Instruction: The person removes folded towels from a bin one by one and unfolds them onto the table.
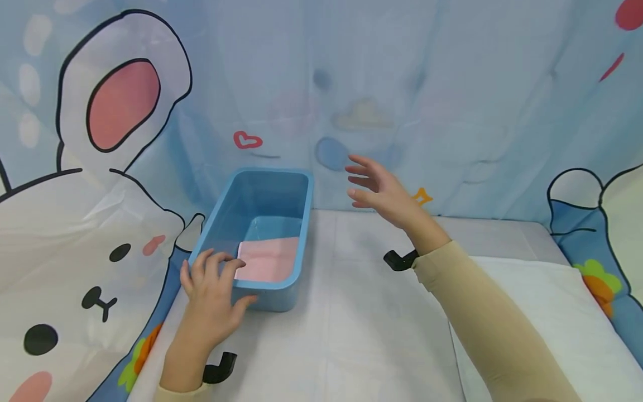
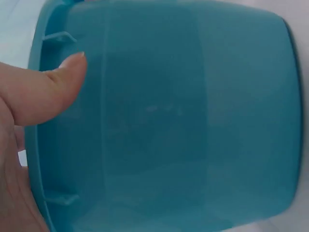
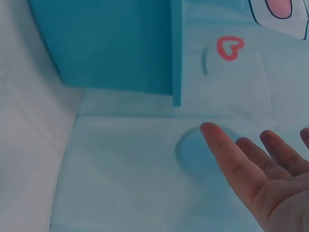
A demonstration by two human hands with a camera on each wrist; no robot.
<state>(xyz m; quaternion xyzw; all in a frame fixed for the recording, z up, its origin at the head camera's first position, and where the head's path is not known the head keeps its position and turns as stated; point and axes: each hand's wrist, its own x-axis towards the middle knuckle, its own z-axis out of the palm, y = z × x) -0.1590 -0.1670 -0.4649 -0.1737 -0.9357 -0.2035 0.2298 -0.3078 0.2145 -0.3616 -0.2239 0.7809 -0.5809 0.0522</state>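
Observation:
A blue plastic bin (image 1: 228, 223) stands on the white-covered table, left of centre in the head view. Inside its near half lies a flat pink piece (image 1: 268, 259) that looks like folded cloth. My left hand (image 1: 211, 301) grips the bin's near rim at the left corner, fingers over the edge. In the left wrist view its thumb (image 2: 48, 92) lies outside the rim, against the end wall. To the right of the bin, my right hand (image 1: 377, 190) is raised in the air, fingers spread and holding nothing.
A white cloth (image 1: 542, 312) lies flat on the table at the right. Behind the table hangs a light blue printed curtain (image 1: 452, 111), close to the bin's far end. Black pieces of the wrist mounts (image 1: 400, 261) stick out beside both wrists.

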